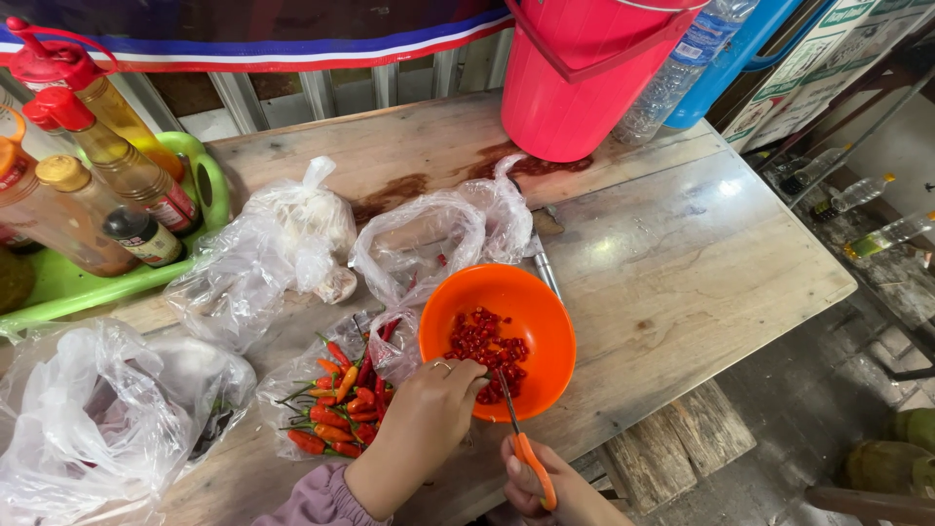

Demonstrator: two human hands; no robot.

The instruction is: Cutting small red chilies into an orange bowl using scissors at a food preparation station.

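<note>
Orange plastic marks both tools here: the bowl [534, 321], holding a heap of chopped red chilli pieces [484, 346], and the handles of the scissors [526, 450]. The right hand [545, 487], at the near edge of the bowl, has its fingers clenched through those handles, with the blades slanting up over the bowl's near rim. The left hand [429, 414] sits at the bowl's near-left rim, its fingers [466, 375] pinched together over the inside of the bowl; what they pinch is hidden, so I cannot tell whether a chilli is between them. The blade tips lie just beside those fingertips, nearly touching.

To cut well, I judge the pinched piece should stay above the bowl so bits drop inside, with the fingertips kept behind the blades and only the free end fed in. Left of the bowl, whole red and orange chillies [336, 409] lie on a clear plastic bag [282, 390], close to the left wrist.
</note>
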